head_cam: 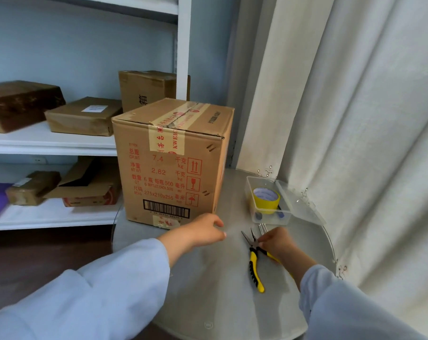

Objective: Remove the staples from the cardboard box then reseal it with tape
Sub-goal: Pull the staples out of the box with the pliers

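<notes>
Head view: right hand grip holds pliers; left hand, loosely open, near cardboard box.

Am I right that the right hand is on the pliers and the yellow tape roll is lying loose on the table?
Not quite. The head view shows the yellow tape roll inside the clear plastic container, not loose on the table. The right hand is on the pliers.

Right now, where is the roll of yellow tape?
The yellow tape roll sits inside the clear plastic container on the round table, right of the cardboard box and just beyond the pliers.
</notes>
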Demonstrator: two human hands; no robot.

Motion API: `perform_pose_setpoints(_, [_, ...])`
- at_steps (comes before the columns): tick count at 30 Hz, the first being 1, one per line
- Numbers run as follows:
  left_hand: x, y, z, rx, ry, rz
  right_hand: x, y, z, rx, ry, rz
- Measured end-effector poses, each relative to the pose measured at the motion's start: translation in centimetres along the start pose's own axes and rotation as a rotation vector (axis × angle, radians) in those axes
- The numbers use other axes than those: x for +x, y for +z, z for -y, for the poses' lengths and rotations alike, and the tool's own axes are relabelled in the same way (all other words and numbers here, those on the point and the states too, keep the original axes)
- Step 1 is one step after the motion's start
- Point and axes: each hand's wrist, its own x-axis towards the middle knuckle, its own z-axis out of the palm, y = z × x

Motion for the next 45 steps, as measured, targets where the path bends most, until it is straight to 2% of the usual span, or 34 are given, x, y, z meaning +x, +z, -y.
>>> perform_pose_setpoints(4, [-0.1, 0.0, 0.6, -0.009, -0.001, -0.021, -0.2, 0.5, 0.0, 0.008, -0.022, -0.063])
perform_pose_setpoints(8, [-0.6, -1.8, 0.8, 0.002, -0.028, -0.033, -1.0, 0.7, 0.8, -0.108, 0.013, -0.115])
perform_pose_setpoints(11, [-1.0, -4.6, 1.3, 0.04, -0.083, -0.067, -1.5, 1.4, 3.4, -0.101, -0.094, -0.147])
perform_pose_setpoints(15, [-1.3, -7.9, 3.4, 0.015, -0.201, -0.143, -2.3, 2.6, 7.8, -0.056, -0.282, -0.077])
perform_pose_setpoints(19, [-1.7, -9.9, 6.6, -0.006, -0.294, -0.225, -3.4, 4.0, 10.8, -0.068, -0.339, -0.013])
perform_pose_setpoints(23, [-2.2, -10.9, 7.2, -0.217, -0.326, -0.388, -3.5, 4.6, 11.4, -0.098, -0.329, 0.005])
perform_pose_setpoints(29, [-2.1, -11.8, 7.7, -0.326, -0.306, -0.452, -3.5, 4.7, 11.7, -0.05, -0.279, 0.024])
perform_pose_setpoints(36, [-2.7, -11.3, 7.2, -0.423, -0.258, -0.57, -4.5, 4.9, 12.7, 0.353, -0.15, 0.085])
perform_pose_setpoints(40, [-3.3, -12.2, 5.7, -0.452, -0.149, -0.676, -5.1, 3.0, 14.6, 0.492, -0.2, 0.028])
perform_pose_setpoints(45, [-4.5, -13.9, 2.5, -0.492, -0.023, -0.792, -6.3, 0.3, 17.3, 0.527, -0.307, -0.07])
